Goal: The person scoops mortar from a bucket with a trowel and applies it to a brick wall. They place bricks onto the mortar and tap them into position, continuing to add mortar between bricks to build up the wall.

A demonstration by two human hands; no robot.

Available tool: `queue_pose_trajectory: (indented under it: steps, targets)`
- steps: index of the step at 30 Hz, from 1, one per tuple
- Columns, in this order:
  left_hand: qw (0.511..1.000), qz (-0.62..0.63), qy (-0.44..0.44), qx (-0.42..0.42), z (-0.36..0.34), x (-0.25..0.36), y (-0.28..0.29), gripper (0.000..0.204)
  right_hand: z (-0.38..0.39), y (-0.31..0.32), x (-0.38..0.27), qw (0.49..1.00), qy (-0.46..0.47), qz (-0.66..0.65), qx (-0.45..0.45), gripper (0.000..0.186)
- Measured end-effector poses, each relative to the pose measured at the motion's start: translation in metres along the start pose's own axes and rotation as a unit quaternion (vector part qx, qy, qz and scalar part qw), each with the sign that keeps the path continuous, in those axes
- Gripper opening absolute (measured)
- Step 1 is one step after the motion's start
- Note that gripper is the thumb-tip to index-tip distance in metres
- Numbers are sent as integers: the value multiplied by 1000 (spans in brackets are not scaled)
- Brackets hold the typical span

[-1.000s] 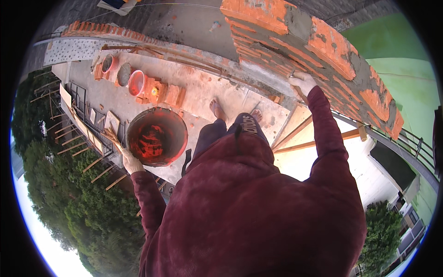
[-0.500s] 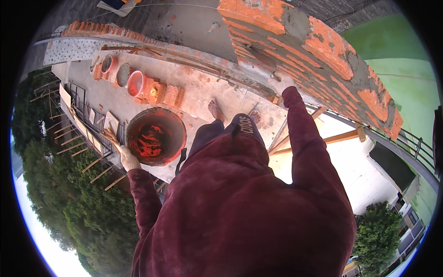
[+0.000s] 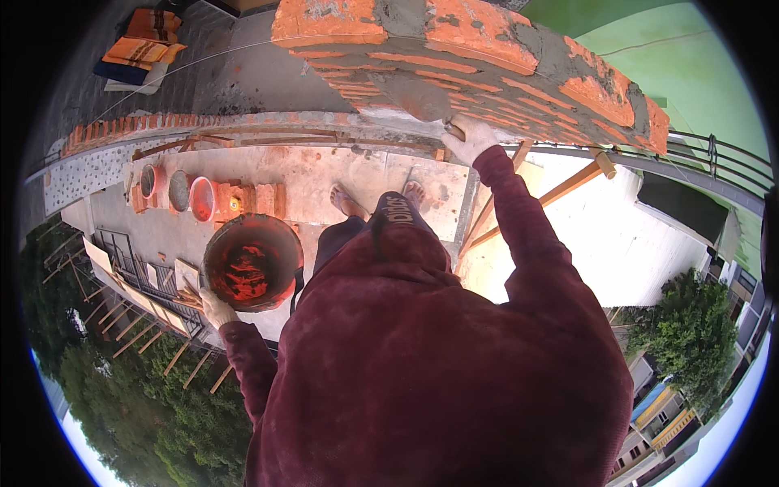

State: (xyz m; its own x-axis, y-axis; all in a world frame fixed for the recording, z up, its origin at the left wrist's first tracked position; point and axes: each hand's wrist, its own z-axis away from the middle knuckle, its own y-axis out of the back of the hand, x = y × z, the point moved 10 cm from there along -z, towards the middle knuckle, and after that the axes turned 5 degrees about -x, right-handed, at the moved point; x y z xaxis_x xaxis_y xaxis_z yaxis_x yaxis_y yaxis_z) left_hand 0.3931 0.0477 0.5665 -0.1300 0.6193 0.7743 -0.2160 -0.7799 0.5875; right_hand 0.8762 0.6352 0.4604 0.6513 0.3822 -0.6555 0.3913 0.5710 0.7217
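Observation:
In my gloved right hand point(image 3: 471, 140) is the handle of a trowel point(image 3: 418, 99). Its grey blade lies close along the face of the brick wall point(image 3: 479, 40), where wet mortar fills the joints; whether it touches is hard to tell. At lower left, my gloved left hand point(image 3: 217, 308) grips the rim of a large dark bucket point(image 3: 280, 235). Reddish mortar residue coats the bucket's inside, and its mouth faces up toward me. The fingers on the rim are partly hidden.
Pale boards point(image 3: 308, 178) lie under my feet. Smaller buckets point(image 3: 203, 199) and loose bricks point(image 3: 266, 200) stand at left. A taut string point(image 3: 211, 55) runs along the wall top. Wooden props point(image 3: 560, 195) and a metal railing point(image 3: 722, 162) are at right; scaffold poles edge the left drop.
My view has turned, so the wall and the bucket sit further left. The trowel blade stays along the wall face, now seen flatter. Both hands keep their holds.

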Motion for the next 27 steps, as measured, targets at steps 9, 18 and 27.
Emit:
queue_pose_trajectory:
  steps: [9, 18, 27]
  targets:
    - [996, -79, -13, -43, -30, -17, -19, 78, 77, 19, 116, 986, -156, 8, -62, 39]
    - [999, 4, -18, -46, -17, 14, -9, 71, 59, 65, 162, 940, -297, -98, -136, 55]
    - [998, 11, 7, -55, -13, 7, -23, 71, 67, 114, 135, 932, -285, -185, -125, 49]
